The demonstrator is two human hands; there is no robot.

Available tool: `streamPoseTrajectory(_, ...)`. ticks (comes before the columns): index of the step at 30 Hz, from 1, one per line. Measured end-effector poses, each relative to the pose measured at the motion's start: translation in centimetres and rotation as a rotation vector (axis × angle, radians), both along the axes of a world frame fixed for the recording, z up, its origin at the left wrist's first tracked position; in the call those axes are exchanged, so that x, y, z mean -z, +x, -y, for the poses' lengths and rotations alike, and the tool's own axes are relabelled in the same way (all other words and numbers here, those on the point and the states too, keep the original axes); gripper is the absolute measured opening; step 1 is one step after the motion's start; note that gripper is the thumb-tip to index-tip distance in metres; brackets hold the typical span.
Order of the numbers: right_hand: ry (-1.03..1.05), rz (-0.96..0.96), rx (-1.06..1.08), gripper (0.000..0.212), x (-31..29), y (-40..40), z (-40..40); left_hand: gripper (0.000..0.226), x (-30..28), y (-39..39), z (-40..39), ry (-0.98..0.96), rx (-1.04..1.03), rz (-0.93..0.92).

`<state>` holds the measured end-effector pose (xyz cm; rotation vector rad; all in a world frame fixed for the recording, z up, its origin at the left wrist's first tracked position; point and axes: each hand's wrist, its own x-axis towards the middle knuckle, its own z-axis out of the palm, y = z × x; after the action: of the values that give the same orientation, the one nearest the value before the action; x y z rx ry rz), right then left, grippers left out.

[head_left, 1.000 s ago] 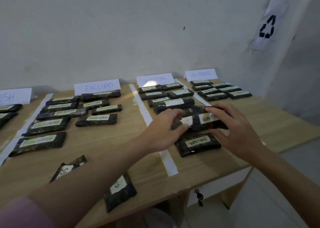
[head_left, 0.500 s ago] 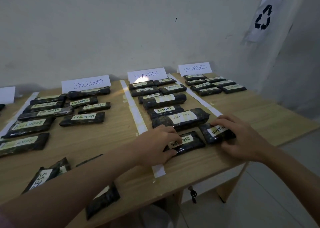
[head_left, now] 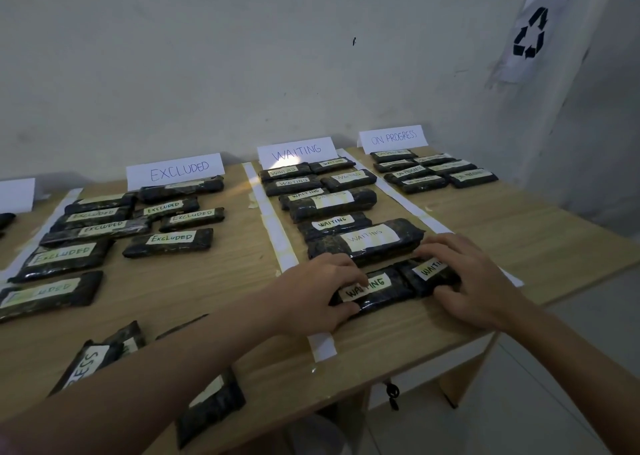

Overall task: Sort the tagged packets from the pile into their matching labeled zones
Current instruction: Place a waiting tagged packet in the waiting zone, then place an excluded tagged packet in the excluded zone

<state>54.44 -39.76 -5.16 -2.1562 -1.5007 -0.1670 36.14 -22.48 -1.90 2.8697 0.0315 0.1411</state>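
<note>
Left hand (head_left: 320, 293) fingers curled on near WAITING packet (head_left: 372, 290); right hand (head_left: 474, 281) fingers clamped round second WAITING packet (head_left: 429, 274), both at near end of WAITING zone (head_left: 298, 151). Risk: packets overlapping, nudged across white tape strip (head_left: 273, 226), or slipping off near table (head_left: 225, 281) edge.

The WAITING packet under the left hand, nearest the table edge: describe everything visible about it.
The WAITING packet is a dark, glossy, plastic-looking pouch, long and flat, lying on the wooden table at the near end of the WAITING zone. A pale paper tag on top reads WAITING in black and green letters, partly covered by fingers. The left hand holds its left end, fingers curled over it. Its right end meets a second WAITING packet, held by the right hand. It lies slightly angled, right end farther away.
</note>
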Motion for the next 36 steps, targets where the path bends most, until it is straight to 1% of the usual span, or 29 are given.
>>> streamPoseTrajectory(3,0.162,0.046,-0.082,0.042,-0.6,-2.7,-1.3,0.036,-0.7,-0.8,-0.4,-0.014,-0.033,0.056)
streamPoseTrajectory(7,0.27,0.047,-0.272,0.021,-1.8,-7.1,-4.1,0.028,-1.7,-3.7,-1.9,-0.038,-0.123,0.122)
streamPoseTrajectory(11,0.238,0.033,-0.411,0.014,-2.4,-11.4,-6.8,0.023,-2.2,-7.9,-4.2,-0.051,-0.239,0.123)
streamPoseTrajectory(17,0.114,-0.037,-0.575,0.016,-2.5,-17.0,-10.6,0.018,-2.2,-14.1,-6.9,-0.057,-0.395,0.127)
streamPoseTrajectory(19,0.035,-0.043,-0.553,0.017,-2.7,-18.4,-11.8,0.019,-2.0,-15.8,-7.5,-0.064,-0.434,0.13)
streamPoseTrajectory(20,-0.02,-0.031,-0.52,0.023,-2.8,-19.2,-12.3,0.019,-1.9,-16.5,-7.8,-0.071,-0.453,0.133)
streamPoseTrajectory(24,-0.31,0.103,-0.364,0.055,-3.0,-21.4,-13.3,0.02,-1.1,-18.6,-8.5,-0.092,-0.516,0.153)
streamPoseTrajectory(26,-0.389,0.079,-0.327,0.062,-3.1,-21.9,-13.7,0.02,-0.8,-19.1,-8.6,-0.114,-0.536,0.166)
streamPoseTrajectory(28,-0.437,-0.009,-0.298,0.063,-3.4,-21.7,-13.8,0.021,-0.5,-19.2,-8.5,-0.135,-0.545,0.165)
streamPoseTrajectory(30,-0.448,-0.053,-0.274,0.062,-3.7,-21.5,-13.9,0.022,-0.3,-19.2,-8.3,-0.153,-0.549,0.172)
streamPoseTrajectory(35,-0.519,-0.018,-0.222,0.059,-4.3,-21.3,-13.5,0.024,-0.2,-18.7,-8.1,-0.21,-0.56,0.204)
streamPoseTrajectory(36,-0.531,-0.001,-0.217,0.056,-4.5,-21.4,-13.5,0.024,-0.2,-18.6,-8.1,-0.224,-0.561,0.207)
